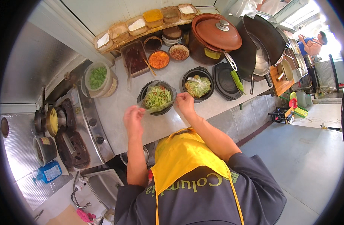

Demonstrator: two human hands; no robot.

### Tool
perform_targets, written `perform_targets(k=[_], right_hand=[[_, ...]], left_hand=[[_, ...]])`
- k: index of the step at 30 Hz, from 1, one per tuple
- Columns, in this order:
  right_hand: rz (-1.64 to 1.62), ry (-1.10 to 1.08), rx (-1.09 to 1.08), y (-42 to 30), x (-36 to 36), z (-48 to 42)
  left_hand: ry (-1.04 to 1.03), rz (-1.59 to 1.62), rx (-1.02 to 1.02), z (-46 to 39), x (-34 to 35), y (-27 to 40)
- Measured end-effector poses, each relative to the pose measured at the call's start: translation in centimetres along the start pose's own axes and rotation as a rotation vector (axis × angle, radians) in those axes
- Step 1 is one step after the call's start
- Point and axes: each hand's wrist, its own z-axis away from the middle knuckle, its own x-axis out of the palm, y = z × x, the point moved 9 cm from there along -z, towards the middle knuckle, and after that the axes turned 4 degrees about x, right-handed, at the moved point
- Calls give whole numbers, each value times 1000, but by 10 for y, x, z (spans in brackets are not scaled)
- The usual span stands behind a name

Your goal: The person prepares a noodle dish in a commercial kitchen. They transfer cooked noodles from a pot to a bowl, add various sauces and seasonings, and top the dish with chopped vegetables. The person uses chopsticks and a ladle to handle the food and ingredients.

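A black bowl (160,112) stands on the counter before me, with a clear plastic bag (174,92) over it. Green shredded vegetables (158,97) with some reddish bits lie in the bag. My left hand (134,116) pinches the bag's near left edge. At the bowl's right rim, my right hand (185,101) has its fingertips closed by the bag's edge; whether they grip the film I cannot make out. To the right, a second black bowl (198,99) holds a tied plastic bag (199,85) of similar vegetables.
A black tray (226,81) bearing green peppers (237,80) lies right. Behind are a lidded clay pot (217,33), bowls of orange chopped food (159,59) and nuts (179,52), and a dark sauce tray (134,57). A tub of greens (100,81) and a stove (90,123) are left. A person (312,45) stands far right.
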Motion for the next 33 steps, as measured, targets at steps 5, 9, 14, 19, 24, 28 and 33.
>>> perform_targets(k=[5, 9, 14, 19, 24, 28, 33], right_hand=[[112, -2, -75, 22, 18, -27], [520, 229, -593, -39, 1, 9], [125, 41, -392, -55, -1, 2], [349, 150, -334, -72, 16, -10], [411, -228, -338, -83, 21, -9], [-33, -499, -97, -108, 44, 38], [-221, -592, 26, -111, 71, 73]], left_hand=[[97, 136, 94, 9, -8, 13], [39, 1, 133, 13, 7, 30], [-63, -105, 153, -6, 31, 34], [-52, -32, 215, -11, 51, 45], [-51, -84, 215, 10, 40, 68], [-196, -258, 322, 11, 53, 67], [-331, -422, 358, 12, 97, 49]])
